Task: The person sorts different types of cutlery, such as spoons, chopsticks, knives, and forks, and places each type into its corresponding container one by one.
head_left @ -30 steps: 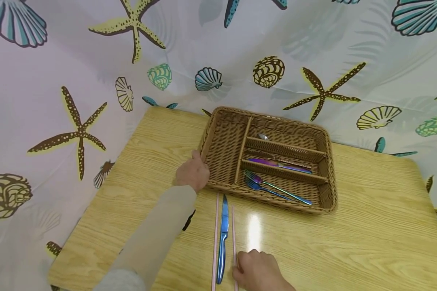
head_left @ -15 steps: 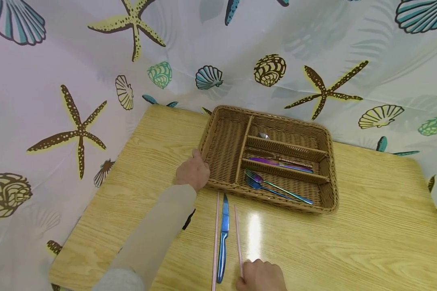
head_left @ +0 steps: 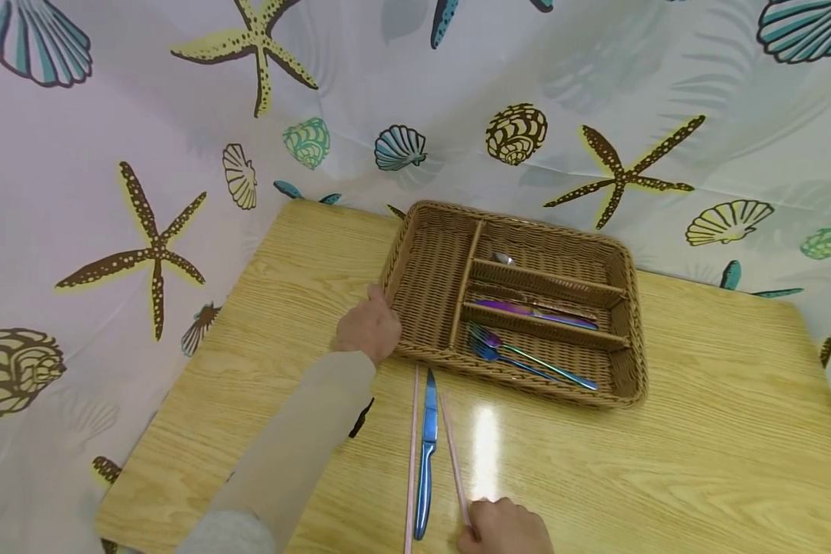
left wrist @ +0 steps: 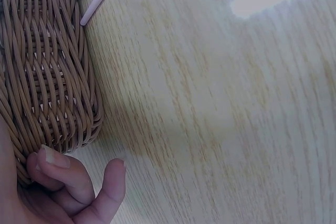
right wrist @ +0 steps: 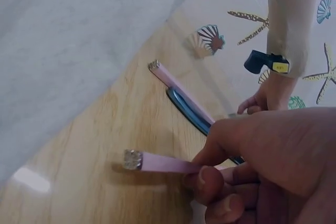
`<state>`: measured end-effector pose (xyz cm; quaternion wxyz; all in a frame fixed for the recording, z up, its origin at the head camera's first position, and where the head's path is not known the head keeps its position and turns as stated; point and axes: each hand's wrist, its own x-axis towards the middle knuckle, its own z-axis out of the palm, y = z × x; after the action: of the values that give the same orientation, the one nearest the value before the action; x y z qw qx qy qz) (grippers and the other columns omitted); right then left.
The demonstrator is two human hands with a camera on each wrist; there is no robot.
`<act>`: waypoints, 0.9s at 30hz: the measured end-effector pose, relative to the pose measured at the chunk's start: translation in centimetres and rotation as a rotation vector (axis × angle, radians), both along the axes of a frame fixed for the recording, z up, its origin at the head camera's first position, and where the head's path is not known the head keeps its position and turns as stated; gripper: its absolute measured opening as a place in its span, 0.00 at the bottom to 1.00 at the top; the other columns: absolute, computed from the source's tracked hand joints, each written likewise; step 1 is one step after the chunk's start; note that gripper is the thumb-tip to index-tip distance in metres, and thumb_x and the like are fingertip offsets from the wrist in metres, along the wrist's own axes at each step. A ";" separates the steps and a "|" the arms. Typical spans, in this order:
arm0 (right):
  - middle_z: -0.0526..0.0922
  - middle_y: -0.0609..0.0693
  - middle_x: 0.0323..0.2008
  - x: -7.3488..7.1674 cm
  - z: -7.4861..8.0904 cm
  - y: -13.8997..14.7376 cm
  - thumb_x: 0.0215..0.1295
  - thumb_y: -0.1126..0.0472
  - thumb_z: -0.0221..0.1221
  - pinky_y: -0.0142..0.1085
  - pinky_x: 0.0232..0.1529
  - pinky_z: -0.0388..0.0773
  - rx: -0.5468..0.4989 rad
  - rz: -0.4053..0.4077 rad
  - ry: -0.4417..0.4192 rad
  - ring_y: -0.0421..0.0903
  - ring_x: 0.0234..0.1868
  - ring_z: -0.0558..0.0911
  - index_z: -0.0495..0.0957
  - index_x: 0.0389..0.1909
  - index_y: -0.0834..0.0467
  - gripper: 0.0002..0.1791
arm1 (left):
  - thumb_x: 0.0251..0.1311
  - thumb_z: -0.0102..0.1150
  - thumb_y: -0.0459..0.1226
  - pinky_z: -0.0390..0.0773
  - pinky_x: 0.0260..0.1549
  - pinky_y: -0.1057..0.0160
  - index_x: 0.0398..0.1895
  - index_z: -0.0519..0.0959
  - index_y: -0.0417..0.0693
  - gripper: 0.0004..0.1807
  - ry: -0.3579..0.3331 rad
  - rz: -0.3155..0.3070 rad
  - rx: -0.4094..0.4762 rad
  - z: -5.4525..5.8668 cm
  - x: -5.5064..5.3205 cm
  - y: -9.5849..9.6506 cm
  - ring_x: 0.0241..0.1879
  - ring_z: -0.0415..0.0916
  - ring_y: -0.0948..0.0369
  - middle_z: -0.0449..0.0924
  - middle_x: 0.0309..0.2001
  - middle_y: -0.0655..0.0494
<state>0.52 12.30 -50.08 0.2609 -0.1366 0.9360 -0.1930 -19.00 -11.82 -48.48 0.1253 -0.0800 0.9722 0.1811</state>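
My left hand grips the front left corner of a brown wicker cutlery basket; in the left wrist view its curled fingers lie against the woven wall. Between thumb and fingers, my right hand pinches a pink chopstick near its back end. That end is glittery silver in the right wrist view. A blue table knife lies on the table left of this chopstick, its blade tip toward the basket. Beyond the knife, a second pink chopstick lies roughly parallel to it.
In the basket's front right compartment lie forks. Knives fill part of the middle one, and a spoon shows in the back one. A seashell-print cloth hangs behind the wooden table.
My right hand has shifted slightly down and to the right. The held chopstick has swung from nearly parallel with the knife to a slant. My left hand stays at the basket corner.
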 end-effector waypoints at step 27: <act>0.73 0.40 0.17 -5.6 3.9 0.7 0.58 0.68 0.56 0.29 0.19 0.69 -0.391 -0.122 0.050 0.34 0.14 0.72 0.75 0.30 0.56 0.04 | 0.76 0.32 0.44 0.58 0.09 0.63 0.74 0.50 0.34 0.30 -0.007 0.007 0.004 0.2 0.0 0.2 0.09 0.59 0.62 0.71 0.13 0.54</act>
<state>-5.05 12.96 -46.21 0.1941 -0.1325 0.8934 -0.3829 -19.00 -11.64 -48.33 0.1280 -0.0836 0.9711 0.1831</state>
